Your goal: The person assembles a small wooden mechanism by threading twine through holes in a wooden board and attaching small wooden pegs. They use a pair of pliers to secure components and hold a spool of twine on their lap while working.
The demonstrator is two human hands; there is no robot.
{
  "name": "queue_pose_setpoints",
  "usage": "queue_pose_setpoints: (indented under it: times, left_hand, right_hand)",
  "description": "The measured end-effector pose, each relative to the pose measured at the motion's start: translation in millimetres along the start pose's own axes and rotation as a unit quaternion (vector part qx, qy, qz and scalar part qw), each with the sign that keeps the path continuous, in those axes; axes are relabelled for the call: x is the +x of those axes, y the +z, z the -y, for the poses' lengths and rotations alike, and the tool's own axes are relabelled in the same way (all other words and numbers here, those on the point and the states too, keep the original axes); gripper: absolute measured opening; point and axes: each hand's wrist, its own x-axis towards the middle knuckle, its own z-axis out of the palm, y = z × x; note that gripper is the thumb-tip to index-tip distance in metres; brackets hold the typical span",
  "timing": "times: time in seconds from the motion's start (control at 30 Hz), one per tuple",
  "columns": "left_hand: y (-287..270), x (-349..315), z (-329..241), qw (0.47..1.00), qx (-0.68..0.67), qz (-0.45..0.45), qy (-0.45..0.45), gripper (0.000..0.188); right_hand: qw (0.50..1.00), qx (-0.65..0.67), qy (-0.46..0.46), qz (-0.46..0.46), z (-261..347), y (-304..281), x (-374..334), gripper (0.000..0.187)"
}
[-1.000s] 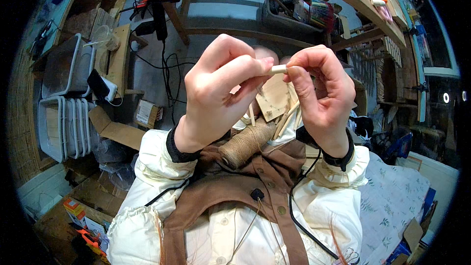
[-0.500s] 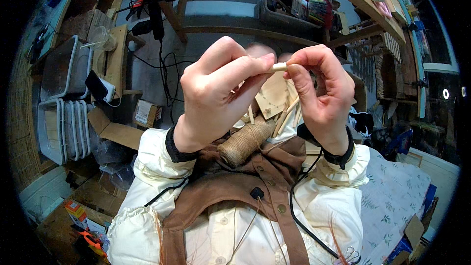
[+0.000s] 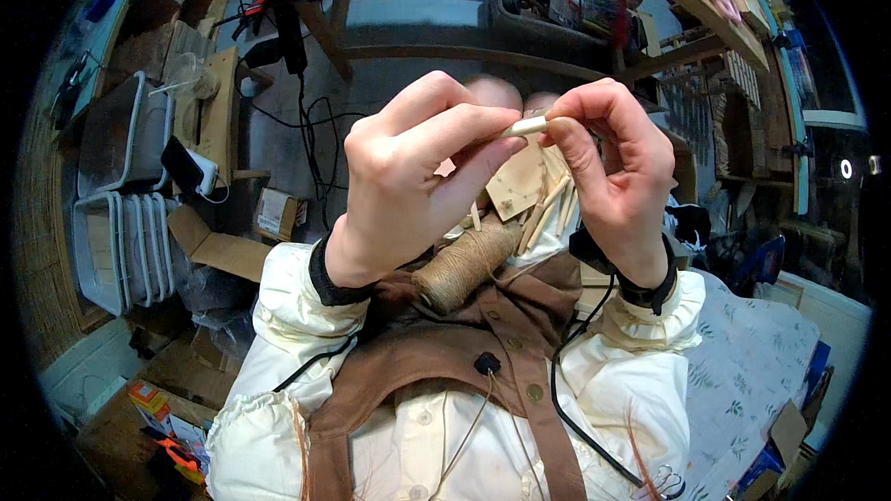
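Observation:
A short, pale wooden stick (image 3: 526, 127) spans the gap between my two hands, raised above my lap. My left hand (image 3: 408, 162) pinches its left end between thumb and fingers. At the other end, the thumb and forefinger of my right hand (image 3: 617, 162) close on its tip. Below them a spool of brown twine (image 3: 469, 267) lies slanted on my lap. Just beyond the spool is a thin wooden board (image 3: 516, 187) with a line of small dark marks. Several peeled sticks (image 3: 549, 213) lie at the board's right side.
Stacked clear plastic bins (image 3: 97, 246) and an open cardboard flap (image 3: 213, 246) are at the left. Black cables (image 3: 311, 148) trail over the floor. A wooden bench frame (image 3: 464, 54) crosses ahead, with a grey crate (image 3: 548, 23) of supplies behind it. Leaf-patterned cloth (image 3: 742, 362) covers the right.
My left thumb has shifted down along the stick, exposing more of it. Both hands stay in nearly the same place, and the stick still sits between them.

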Motion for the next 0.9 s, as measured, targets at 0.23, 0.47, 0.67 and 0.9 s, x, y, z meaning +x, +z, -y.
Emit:
queue_pose_setpoints:
  times: [0.23, 0.47, 0.67, 0.9]
  left_hand:
    - [5.4, -0.4, 4.4, 0.996, 0.058, -0.014, 0.064, 0.019]
    - [-0.5, 3.0, 3.3, 0.997, 0.050, 0.057, 0.009, 0.014]
    - [5.3, -1.9, 2.6, 0.999, 0.037, -0.002, 0.038, 0.024]
    - [10.4, -4.5, 8.1, 0.993, 0.064, -0.033, 0.098, 0.023]
  right_hand:
    - [0.999, 0.010, 0.051, 0.012, 2.2, -2.8, -2.2, 0.009]
    - [0.999, -0.044, 0.014, 0.008, 0.3, -8.4, 1.6, 0.010]
    - [0.998, -0.010, 0.057, 0.001, -0.1, -5.7, -5.3, 0.010]
    - [0.993, 0.047, 0.109, 0.015, 0.6, -6.4, -7.0, 0.009]
